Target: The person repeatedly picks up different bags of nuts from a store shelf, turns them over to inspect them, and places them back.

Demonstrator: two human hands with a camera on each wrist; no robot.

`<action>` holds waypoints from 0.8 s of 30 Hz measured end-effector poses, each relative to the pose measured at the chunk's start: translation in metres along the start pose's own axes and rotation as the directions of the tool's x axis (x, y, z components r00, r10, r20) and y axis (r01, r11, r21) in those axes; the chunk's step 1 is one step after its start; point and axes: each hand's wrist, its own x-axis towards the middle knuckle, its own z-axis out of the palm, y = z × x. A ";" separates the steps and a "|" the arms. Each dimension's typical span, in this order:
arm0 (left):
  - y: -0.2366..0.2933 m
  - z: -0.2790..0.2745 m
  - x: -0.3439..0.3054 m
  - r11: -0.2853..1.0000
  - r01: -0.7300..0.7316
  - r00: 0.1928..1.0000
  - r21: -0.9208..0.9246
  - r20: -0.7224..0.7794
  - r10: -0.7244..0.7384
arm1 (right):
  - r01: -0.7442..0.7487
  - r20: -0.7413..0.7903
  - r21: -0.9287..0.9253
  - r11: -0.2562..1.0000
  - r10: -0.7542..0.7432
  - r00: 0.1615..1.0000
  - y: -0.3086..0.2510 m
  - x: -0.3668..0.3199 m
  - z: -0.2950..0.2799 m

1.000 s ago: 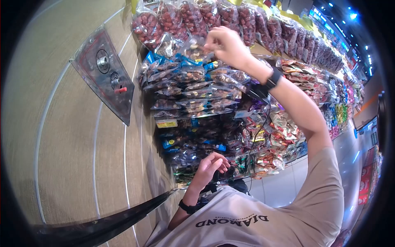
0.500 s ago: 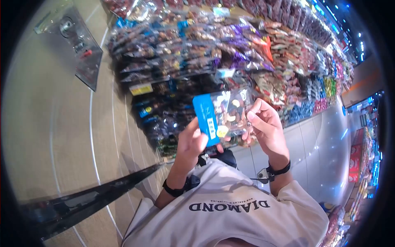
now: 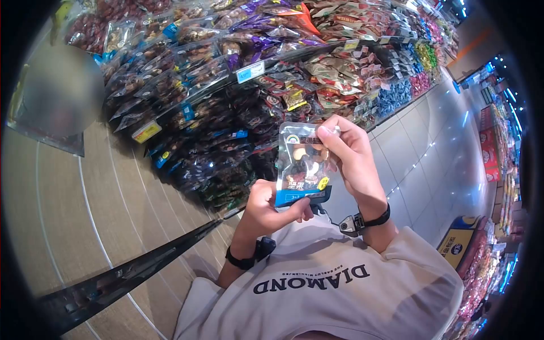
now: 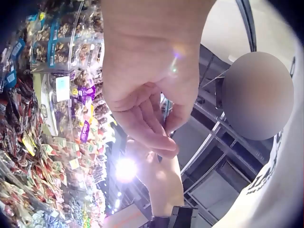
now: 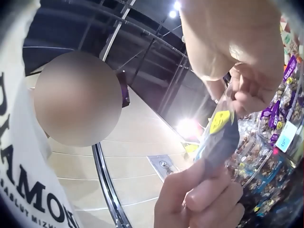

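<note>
Both hands hold a clear bag of mixed nuts point(image 3: 309, 164) in front of the chest in the head view. Its blue printed band runs along the lower edge, and nuts show through the window. My left hand point(image 3: 269, 209) pinches the blue lower corner, thumb across the front. My right hand point(image 3: 356, 161) pinches the upper right corner between thumb and fingers. In the right wrist view the bag point(image 5: 221, 128), seen nearly edge-on with its yellow sticker, spans between the two hands. The left wrist view shows only a sliver of it among my left hand's fingers point(image 4: 147, 118).
Shelves of bagged nuts point(image 3: 170, 71) and other bagged snacks point(image 3: 334, 68) stretch along the far side. Price tags point(image 3: 250, 72) hang on the shelf edge. A wood-look panel point(image 3: 102, 215) stands at left, with a dark strip point(image 3: 141, 269) below. Pale floor tiles point(image 3: 413, 147) lie at right.
My right hand came down from the upper shelf bags, and both hands took hold of the nut bag. The bag has since turned, its blue band going from the left side to the bottom.
</note>
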 end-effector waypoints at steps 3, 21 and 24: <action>0.004 -0.005 -0.001 0.999 0.039 0.999 0.027 -0.007 -0.039 | 0.021 0.115 -0.187 0.982 0.001 0.993 -0.017 -0.003 -0.006; -0.017 -0.070 0.006 0.994 -0.019 0.988 0.106 -0.150 0.035 | 0.794 0.504 -0.331 0.510 -0.616 0.605 -0.183 0.212 0.150; -0.018 -0.084 0.007 0.981 0.159 0.985 0.113 -0.078 -0.151 | 0.891 0.616 -0.339 0.303 -0.644 0.454 -0.161 0.286 0.168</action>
